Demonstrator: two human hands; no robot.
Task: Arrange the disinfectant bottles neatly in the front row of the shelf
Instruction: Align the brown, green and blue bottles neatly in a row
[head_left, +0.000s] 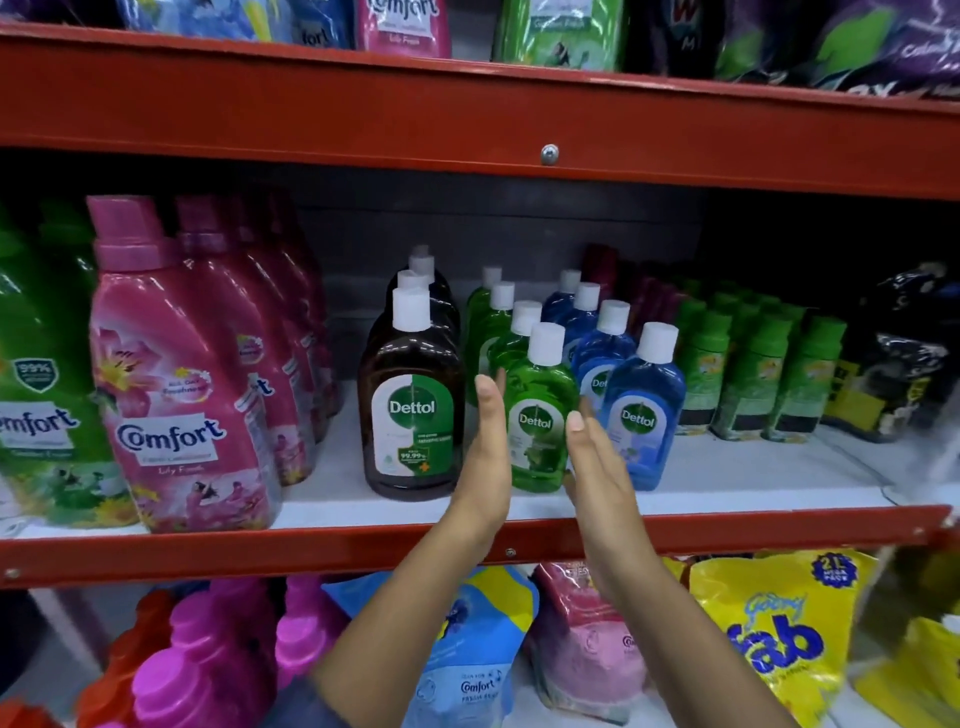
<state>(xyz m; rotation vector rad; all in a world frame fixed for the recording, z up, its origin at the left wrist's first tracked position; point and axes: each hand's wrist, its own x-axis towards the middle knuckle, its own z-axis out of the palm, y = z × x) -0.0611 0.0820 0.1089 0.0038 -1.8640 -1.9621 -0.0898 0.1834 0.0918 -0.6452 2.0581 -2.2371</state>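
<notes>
Three rows of Dettol bottles with white caps stand on the middle shelf (727, 488). A large brown bottle (413, 415) leads the left row. A green bottle (540, 415) leads the middle row and a blue bottle (644, 415) the right row. My left hand (485, 457) is flat and upright against the green bottle's left side. My right hand (597, 473) is flat on its right side, between the green and blue bottles. Both hands have straight fingers and grip nothing.
Pink Comfort bottles (182, 405) and green ones (36, 395) stand to the left. Small green bottles (753, 374) and dark packs (904, 364) fill the right. A red shelf lip (260, 551) runs along the front. Refill pouches (774, 629) lie on the shelf below.
</notes>
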